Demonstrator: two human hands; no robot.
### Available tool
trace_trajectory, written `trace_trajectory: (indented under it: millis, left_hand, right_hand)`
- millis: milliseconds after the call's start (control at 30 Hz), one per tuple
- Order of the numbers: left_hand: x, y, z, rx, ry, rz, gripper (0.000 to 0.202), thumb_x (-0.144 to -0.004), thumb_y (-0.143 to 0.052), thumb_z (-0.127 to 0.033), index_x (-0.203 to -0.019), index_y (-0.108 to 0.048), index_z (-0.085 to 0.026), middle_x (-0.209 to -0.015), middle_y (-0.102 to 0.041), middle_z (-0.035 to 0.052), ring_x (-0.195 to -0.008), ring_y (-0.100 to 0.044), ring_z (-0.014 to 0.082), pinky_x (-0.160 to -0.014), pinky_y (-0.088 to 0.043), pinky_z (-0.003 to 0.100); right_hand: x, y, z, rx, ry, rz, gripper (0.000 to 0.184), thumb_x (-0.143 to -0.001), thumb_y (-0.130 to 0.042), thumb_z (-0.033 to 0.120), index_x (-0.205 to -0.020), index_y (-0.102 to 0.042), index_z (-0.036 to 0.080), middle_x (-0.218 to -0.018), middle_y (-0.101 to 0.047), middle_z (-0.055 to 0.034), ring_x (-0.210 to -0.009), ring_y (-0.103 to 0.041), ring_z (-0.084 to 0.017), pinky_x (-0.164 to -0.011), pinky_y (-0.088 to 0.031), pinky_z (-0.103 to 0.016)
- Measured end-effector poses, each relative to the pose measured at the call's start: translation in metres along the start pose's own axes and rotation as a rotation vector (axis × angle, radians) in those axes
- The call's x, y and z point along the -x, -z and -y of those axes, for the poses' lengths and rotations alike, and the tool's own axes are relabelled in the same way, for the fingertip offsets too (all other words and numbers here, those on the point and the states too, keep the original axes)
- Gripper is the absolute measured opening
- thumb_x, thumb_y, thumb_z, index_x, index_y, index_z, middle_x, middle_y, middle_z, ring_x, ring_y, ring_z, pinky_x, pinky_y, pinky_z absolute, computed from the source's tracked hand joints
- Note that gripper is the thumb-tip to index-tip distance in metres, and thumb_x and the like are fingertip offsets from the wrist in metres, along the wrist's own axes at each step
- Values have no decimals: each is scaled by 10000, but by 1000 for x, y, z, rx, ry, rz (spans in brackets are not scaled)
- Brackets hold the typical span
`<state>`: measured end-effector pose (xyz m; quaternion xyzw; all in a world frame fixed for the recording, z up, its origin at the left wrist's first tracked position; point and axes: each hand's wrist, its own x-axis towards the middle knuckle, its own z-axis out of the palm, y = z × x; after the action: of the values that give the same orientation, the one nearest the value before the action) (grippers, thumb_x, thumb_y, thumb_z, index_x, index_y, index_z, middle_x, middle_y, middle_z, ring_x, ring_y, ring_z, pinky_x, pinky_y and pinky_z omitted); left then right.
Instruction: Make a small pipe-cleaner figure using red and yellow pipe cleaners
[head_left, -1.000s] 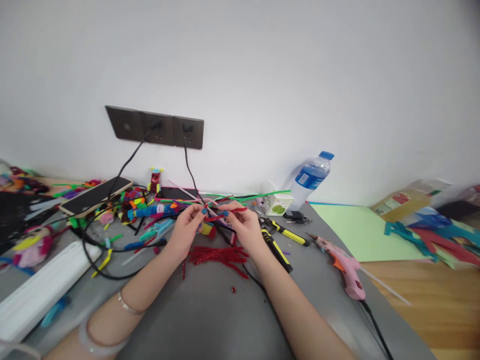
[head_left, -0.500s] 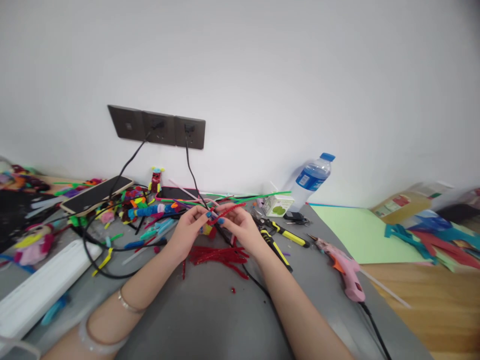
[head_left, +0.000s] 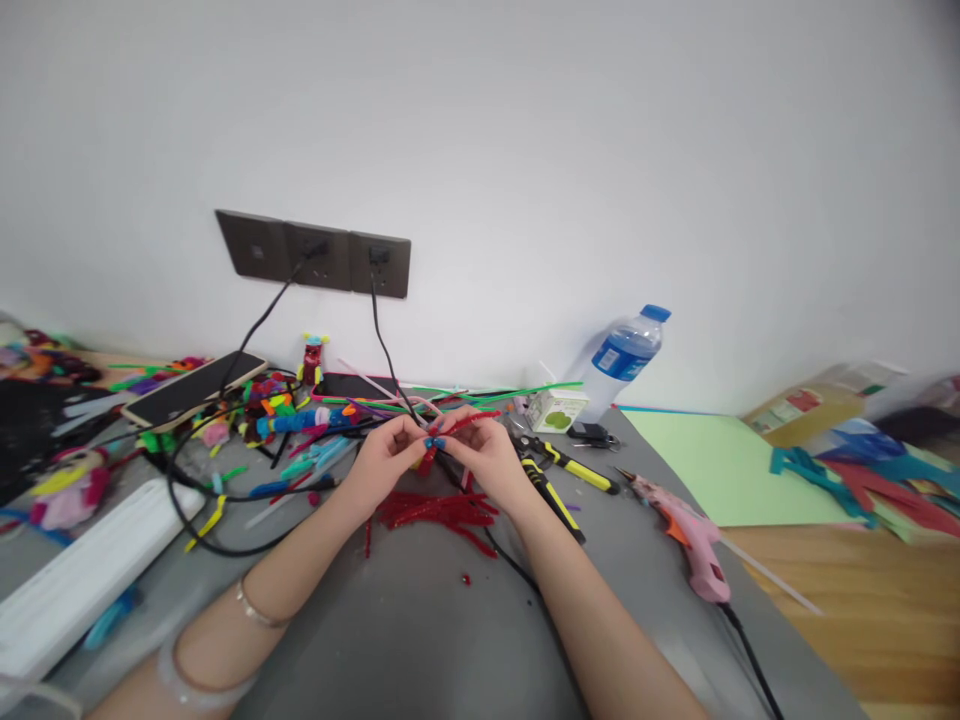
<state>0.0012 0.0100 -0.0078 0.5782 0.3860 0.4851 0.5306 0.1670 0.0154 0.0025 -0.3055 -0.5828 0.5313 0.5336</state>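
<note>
My left hand [head_left: 388, 456] and my right hand [head_left: 482, 452] meet above the middle of the grey table, thumbs touching, fingers closed in a pinch. Between them is a red pipe cleaner [head_left: 480, 419]; its free end sticks out past my right fingers, toward the right. The part at the fingertips is mostly hidden. Just below my hands lies a loose bunch of red pipe cleaners [head_left: 435, 510]. A tiny red bit [head_left: 466, 579] sits on the table nearer to me.
Yellow-and-black pliers [head_left: 577, 468] lie right of my hands, with a pink glue gun [head_left: 701, 550] farther right. A bottle [head_left: 622, 360] and small box [head_left: 556, 411] stand behind. Leftward are black cables [head_left: 176, 485], a white power strip [head_left: 97, 570], a phone [head_left: 195, 390] and pipe-cleaner figures [head_left: 71, 485].
My left hand has moved slightly right, so the thumbs now meet. The red pipe cleaner has shifted a little to the right and lies flatter.
</note>
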Motion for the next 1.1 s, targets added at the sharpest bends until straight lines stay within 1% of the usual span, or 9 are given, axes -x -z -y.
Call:
trace_trajectory:
  millis: [200,267,433,567,667,767,833,967,1100]
  left_hand:
    - [-1,1,0,-118,-24,66,202,-759,-666,-306,-672,-553,-164,-616,-597,-14,-568,-514,110,-568,-395,226]
    - [0,-1,0,-110,-18,52,202,-751,-664,-304,-668,-541,-167,-609,-589,-17,-561,-512,110,-565,-394,227]
    - [1,-2,3,-141,-62,-4,170,-769,-654,-297,-714,-553,-172,-628,-580,-24,-576,-515,112,-568,-392,225]
    - [0,0,7,-170,-93,-40,133,-791,-644,-287,-765,-581,-173,-629,-571,-32,-571,-511,110,-557,-386,219]
    - [-1,1,7,-151,-111,-95,138,-796,-645,-305,-794,-603,-174,-644,-586,-25,-578,-524,116,-553,-409,221]
    - [-1,2,6,-124,-103,-127,179,-789,-653,-332,-872,-641,-173,-734,-651,6,-640,-582,140,-582,-458,239]
    - [-2,2,6,-115,-94,-126,201,-781,-659,-340,-889,-654,-171,-760,-670,18,-660,-599,151,-594,-470,250]
    - [-1,1,10,-123,-85,-97,148,-781,-659,-311,-812,-641,-168,-660,-617,-13,-595,-551,128,-582,-437,239]
    - [0,0,12,-121,-95,-91,131,-799,-644,-302,-806,-631,-172,-645,-600,-24,-586,-543,121,-585,-431,235]
  right_hand:
    - [1,1,0,32,-39,-20,266,-706,-780,344,-738,-554,208,-782,-643,-3,-752,-614,-150,-725,-500,-290]
    - [1,3,1,48,-37,-23,254,-709,-778,342,-750,-567,207,-758,-630,5,-723,-603,-142,-694,-495,-277]
    - [0,6,3,139,-50,-13,225,-741,-749,358,-876,-670,197,-755,-648,4,-640,-586,-124,-610,-481,-254]
    - [1,8,1,195,-111,34,240,-796,-695,400,-890,-678,180,-622,-627,20,-534,-562,-113,-518,-449,-236]
    - [3,5,-1,174,-144,63,268,-792,-699,398,-927,-661,170,-637,-642,18,-559,-594,-115,-520,-452,-224]
    - [3,2,-2,150,-164,78,256,-772,-721,398,-869,-644,174,-693,-658,2,-602,-620,-126,-534,-461,-226]
    - [3,1,-2,136,-141,49,255,-762,-733,412,-817,-623,188,-693,-648,7,-609,-617,-130,-538,-464,-233]
    - [1,4,0,103,-78,-10,296,-768,-728,459,-768,-578,204,-678,-615,22,-601,-606,-124,-548,-471,-239]
    - [-1,9,-1,12,-128,-34,356,-733,-760,481,-794,-530,216,-657,-625,35,-572,-610,-120,-548,-482,-239]
